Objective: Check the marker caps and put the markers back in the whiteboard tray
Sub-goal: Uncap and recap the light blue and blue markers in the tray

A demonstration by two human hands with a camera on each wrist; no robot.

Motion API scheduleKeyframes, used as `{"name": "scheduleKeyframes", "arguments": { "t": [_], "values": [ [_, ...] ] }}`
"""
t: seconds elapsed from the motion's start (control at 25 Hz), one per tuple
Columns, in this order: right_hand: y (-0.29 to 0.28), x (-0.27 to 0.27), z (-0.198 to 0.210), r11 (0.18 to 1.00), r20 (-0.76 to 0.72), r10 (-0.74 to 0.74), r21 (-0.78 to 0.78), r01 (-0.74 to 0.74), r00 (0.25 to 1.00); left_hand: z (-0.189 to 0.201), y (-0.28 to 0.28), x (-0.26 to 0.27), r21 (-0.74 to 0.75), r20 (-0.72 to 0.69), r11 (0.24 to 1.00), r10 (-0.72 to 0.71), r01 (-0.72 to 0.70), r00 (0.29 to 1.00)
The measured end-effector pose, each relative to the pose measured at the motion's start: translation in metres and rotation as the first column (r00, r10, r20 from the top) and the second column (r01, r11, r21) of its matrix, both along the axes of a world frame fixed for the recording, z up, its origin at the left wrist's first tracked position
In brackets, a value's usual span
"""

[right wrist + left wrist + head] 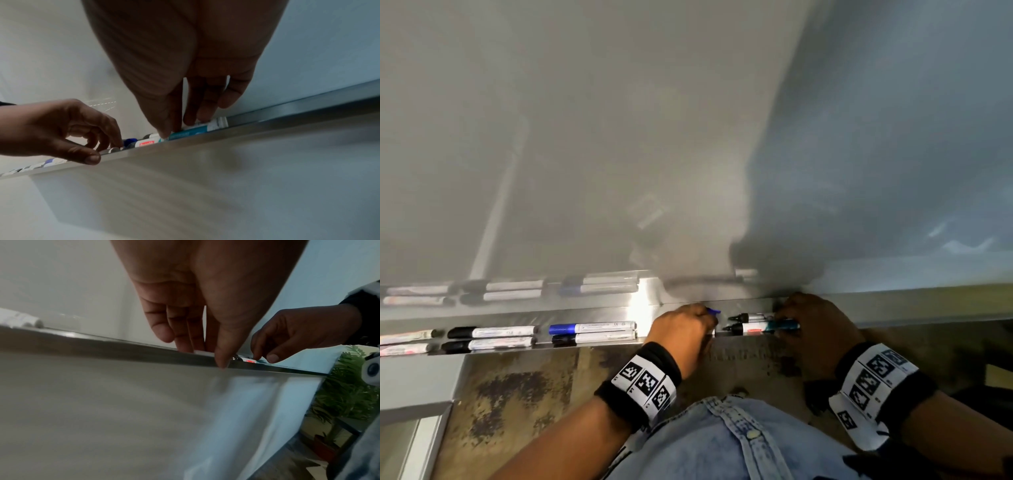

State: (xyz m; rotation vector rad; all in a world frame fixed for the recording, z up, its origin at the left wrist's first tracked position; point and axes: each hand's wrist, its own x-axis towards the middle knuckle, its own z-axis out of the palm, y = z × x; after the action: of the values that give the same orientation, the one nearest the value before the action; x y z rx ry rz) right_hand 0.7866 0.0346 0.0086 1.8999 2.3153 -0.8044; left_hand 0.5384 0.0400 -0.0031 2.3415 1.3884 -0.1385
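Note:
The metal whiteboard tray [643,308] runs along the foot of the whiteboard [619,137]. My left hand [688,327] reaches into the tray and pinches a white marker with a blue cap [130,141]; its thumb [223,364] lies against the tray's front lip. To its right, two teal markers with black caps [751,323] lie side by side in the tray. My right hand [813,323] pinches the nearer teal marker [195,130] at its back end between thumb and fingers. Both hands cover much of the markers they hold.
Further left in the tray lie a blue-capped and a black-capped marker [592,332], two black-capped markers [489,337] and two pale markers [404,342]. The board mirrors them. Below are a mottled floor [517,394] and my denim shirt [722,442].

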Motion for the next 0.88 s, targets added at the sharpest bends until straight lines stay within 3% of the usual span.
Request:
{"name": "scheduleKeyframes", "arguments": {
  "t": [0.36,0.68,0.88],
  "values": [
    [0.004,-0.002,-0.005,0.995,0.074,0.083,-0.054,-0.079,0.994,0.0,0.006,-0.008,-0.017,0.071,1.0,0.009,-0.008,0.997],
    [0.005,-0.007,-0.001,0.999,0.02,0.039,0.001,-0.04,0.999,0.011,0.003,-0.033,-0.035,0.327,0.997,0.071,-0.063,0.943],
    [-0.003,-0.016,0.004,0.999,-0.08,0.029,0.041,-0.026,0.996,0.007,0.001,-0.056,-0.052,0.366,0.991,0.134,-0.124,0.921]
  ]
}}
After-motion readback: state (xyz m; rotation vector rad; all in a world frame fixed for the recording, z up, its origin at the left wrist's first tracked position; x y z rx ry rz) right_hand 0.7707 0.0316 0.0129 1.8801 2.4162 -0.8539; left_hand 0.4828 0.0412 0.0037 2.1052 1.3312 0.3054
